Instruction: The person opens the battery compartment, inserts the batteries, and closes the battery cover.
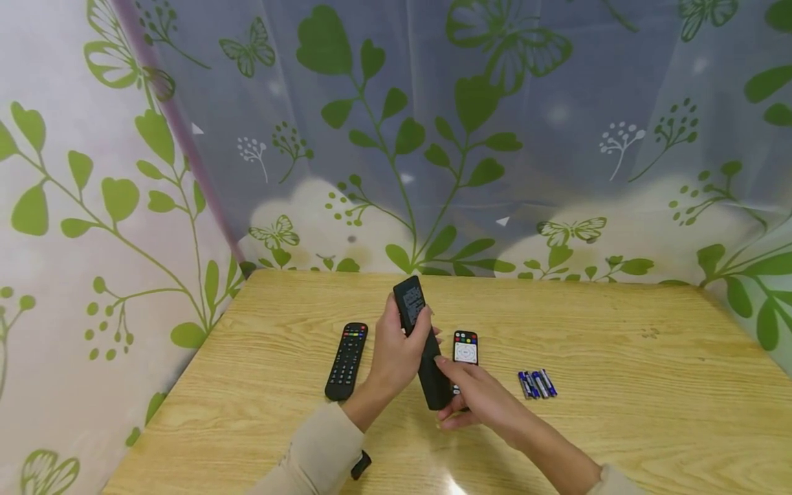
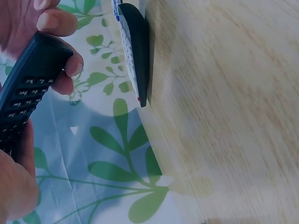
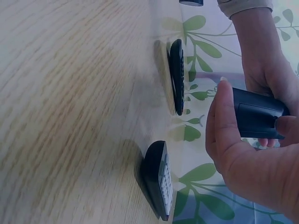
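A black remote control (image 1: 438, 378) is held above the table between both hands, its back with a printed label facing up. The left hand (image 1: 399, 344) grips its upper half, thumb across the back. At the lower end, the right hand (image 1: 479, 395) holds the remote with its thumb on the back and fingers underneath. In the right wrist view the thumb touches the battery cover (image 3: 254, 119), which is in place. The left wrist view shows the remote's keys (image 2: 28, 100) on the underside.
On the wooden table (image 1: 619, 344) lie another black remote (image 1: 346, 361) at left, a remote with a white keypad (image 1: 465, 352) behind the right hand, and several blue-and-silver batteries (image 1: 537, 384) at right. A small dark object (image 1: 361, 465) is partly hidden by the left sleeve.
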Demonstrator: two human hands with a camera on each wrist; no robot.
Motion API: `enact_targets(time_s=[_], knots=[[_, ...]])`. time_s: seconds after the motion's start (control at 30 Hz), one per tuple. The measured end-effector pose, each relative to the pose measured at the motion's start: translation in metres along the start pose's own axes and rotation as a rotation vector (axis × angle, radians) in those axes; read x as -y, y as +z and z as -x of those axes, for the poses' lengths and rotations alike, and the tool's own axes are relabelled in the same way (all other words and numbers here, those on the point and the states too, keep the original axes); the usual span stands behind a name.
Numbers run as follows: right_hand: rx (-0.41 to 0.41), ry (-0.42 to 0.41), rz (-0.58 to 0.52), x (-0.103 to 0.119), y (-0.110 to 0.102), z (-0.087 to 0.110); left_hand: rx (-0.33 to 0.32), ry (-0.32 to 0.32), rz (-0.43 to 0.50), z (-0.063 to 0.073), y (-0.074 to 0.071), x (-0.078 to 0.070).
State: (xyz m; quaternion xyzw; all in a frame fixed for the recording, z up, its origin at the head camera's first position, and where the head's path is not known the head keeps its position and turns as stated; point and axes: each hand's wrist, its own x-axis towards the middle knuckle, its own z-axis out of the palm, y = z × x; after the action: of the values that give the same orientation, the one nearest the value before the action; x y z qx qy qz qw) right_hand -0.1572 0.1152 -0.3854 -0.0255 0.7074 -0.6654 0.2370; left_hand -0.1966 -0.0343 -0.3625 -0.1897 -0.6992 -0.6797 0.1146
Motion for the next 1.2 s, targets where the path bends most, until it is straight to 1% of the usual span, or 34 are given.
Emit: enact_targets(time_s=[0.2, 0.3, 0.47, 0.57, 0.67, 0.8, 1.03, 1.13, 1.2], knots=[[0.051, 0.015, -0.078, -0.001, -0.002, -0.002, -0.02, 0.007, 0.019, -0.002, 0.002, 0.024], [0.065, 0.041, -0.124, -0.003, -0.003, -0.002, -0.021, 0.028, -0.002, -0.001, 0.003, 0.029], [0.082, 0.061, -0.163, -0.005, -0.002, -0.003, -0.01, 0.07, -0.058, 0.001, 0.004, 0.031], [0.114, 0.075, -0.182, -0.005, -0.002, -0.004, -0.009, 0.097, -0.092, 0.002, 0.005, 0.033], [0.144, 0.086, -0.195, -0.006, -0.003, -0.005, 0.007, 0.136, -0.142, 0.004, 0.007, 0.033], [0.151, 0.093, -0.188, -0.006, -0.002, -0.006, 0.022, 0.177, -0.202, 0.006, 0.01, 0.034], [0.168, 0.101, -0.169, -0.008, 0.0, -0.008, 0.027, 0.208, -0.276, 0.009, 0.01, 0.035], [0.165, 0.094, -0.16, -0.008, 0.0, -0.008, 0.02, 0.201, -0.271, 0.009, 0.009, 0.036], [0.142, 0.088, -0.125, -0.008, 0.001, -0.008, 0.008, 0.179, -0.238, 0.009, 0.008, 0.037]])
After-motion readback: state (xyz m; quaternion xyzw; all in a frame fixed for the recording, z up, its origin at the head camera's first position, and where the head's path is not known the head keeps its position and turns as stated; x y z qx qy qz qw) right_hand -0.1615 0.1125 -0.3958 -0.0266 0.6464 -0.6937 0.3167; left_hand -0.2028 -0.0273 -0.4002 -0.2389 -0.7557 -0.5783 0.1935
